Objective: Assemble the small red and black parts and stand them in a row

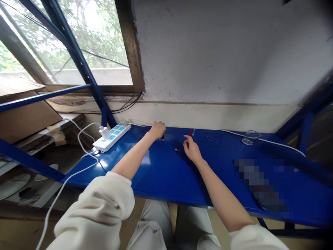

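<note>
Toward the back of the blue table, my left hand is bent downward with its fingers drawn together. A small dark upright piece shows right under its fingertips, and what the fingers hold is hidden. My right hand hovers over the table with the index finger stretched out and the others loosely curled, nothing visible in it. Just beyond it lie a small red item and a clear, narrow one. Between the hands lies a tiny pinkish scrap.
A white power strip with a plugged-in charger sits on the left, its cable hanging over the edge. Clear round lids lie at the back right. A blurred-out dark object is at right. Blue frame posts flank the table.
</note>
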A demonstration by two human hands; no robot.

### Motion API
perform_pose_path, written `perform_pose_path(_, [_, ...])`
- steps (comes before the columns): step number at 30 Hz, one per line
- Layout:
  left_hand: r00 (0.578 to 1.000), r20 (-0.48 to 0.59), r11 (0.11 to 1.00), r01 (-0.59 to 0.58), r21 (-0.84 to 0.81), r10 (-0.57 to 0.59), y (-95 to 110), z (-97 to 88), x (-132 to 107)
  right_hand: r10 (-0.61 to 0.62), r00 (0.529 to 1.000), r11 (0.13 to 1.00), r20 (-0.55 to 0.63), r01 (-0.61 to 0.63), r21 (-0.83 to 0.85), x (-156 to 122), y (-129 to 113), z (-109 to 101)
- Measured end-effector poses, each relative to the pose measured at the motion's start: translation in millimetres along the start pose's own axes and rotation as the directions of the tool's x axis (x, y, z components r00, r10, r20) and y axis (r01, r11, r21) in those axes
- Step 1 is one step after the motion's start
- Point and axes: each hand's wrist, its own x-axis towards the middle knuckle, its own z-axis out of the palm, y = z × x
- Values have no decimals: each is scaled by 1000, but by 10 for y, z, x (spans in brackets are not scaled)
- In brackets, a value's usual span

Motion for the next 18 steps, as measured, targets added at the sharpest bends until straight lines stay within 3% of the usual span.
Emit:
perform_pose_path(14, [998, 47, 999, 39, -20, -38, -60, 42, 21, 68, 998, 992, -5, -68, -104, 19, -6, -29])
perform_pose_path(18, [998, -58, 996, 20, -86, -25, 4, -44, 18, 88, 996, 978, 6, -85, -192, 31, -5, -38])
